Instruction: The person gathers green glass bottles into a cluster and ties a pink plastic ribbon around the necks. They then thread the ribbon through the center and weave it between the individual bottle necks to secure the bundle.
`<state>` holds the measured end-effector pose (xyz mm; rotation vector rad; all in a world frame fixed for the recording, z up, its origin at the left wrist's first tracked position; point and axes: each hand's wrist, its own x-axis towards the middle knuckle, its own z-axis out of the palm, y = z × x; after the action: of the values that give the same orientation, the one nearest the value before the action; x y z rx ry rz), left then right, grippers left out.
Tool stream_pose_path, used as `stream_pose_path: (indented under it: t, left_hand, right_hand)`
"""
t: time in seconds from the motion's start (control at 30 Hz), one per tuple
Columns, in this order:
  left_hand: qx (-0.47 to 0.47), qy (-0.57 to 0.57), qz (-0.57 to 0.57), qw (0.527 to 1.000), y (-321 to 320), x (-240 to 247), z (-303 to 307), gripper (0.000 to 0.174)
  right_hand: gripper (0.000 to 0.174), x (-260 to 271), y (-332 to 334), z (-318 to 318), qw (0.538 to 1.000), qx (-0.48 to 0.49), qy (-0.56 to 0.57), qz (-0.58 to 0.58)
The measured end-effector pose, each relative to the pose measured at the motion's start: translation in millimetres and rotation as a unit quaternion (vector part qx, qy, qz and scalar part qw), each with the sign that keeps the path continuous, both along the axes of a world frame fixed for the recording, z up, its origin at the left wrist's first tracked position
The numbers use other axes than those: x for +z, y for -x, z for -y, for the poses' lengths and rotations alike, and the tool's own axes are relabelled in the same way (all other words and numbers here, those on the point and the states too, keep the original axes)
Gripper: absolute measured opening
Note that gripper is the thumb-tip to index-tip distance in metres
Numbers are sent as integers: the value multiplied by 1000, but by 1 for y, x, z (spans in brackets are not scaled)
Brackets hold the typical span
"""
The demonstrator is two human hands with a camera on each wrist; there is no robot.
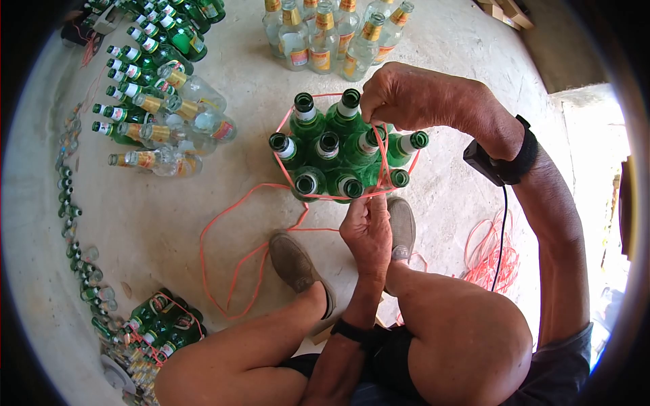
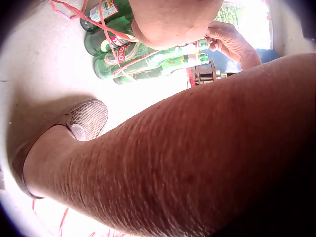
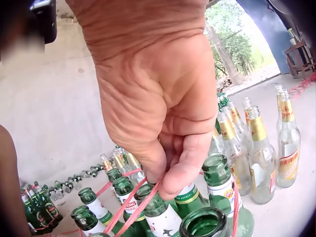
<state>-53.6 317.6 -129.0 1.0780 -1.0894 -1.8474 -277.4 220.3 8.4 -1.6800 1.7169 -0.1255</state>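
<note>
Floor (image 1: pixel 169 216): open room left of the bottle bundle (image 1: pixel 327 154). Bottle bundle: green, upright. Clear bottles (image 1: pixel 322 42): behind the bundle. Right hand (image 1: pixel 413 100): above bundle's right side, pinching pink cord (image 1: pixel 332 197). Left hand (image 1: pixel 368 231): seemingly nearer, at bundle's front edge, pinching cord low. Pink cord: round bundle, strands steep between hands.

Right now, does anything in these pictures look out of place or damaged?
No spill or breakage shows. One untidy spot: the tangled pink string on the floor, right of the right shoe in the head view, its strands crossing in loose loops, not neatly wound.
</note>
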Motion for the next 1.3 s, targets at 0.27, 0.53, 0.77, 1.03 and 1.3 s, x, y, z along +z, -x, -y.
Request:
stream_pose_path:
  t: [0.27,0.53,0.77,1.03,1.3]
  left_hand:
    - [12,55,64,996,-3,-4,2,18]
    - [56,18,67,996,-7,-12,0,19]
    - [69,-7,86,994,-18,-5,7,14]
    - [65,5,107,992,-35,-11,11,13]
    - [46,7,139,989,-39,1,15,16]
  right_hand:
    - [7,-21,-3,-3,993,43,107,25]
    - [9,-17,-10,-5,998,12,58,-4]
    - [8,-32,-9,-8,996,-47,-3,69]
    - [6,-35,-16,-32,968,-13,250,-38]
    - [41,-27,-76,-92,941,-104,316,-59]
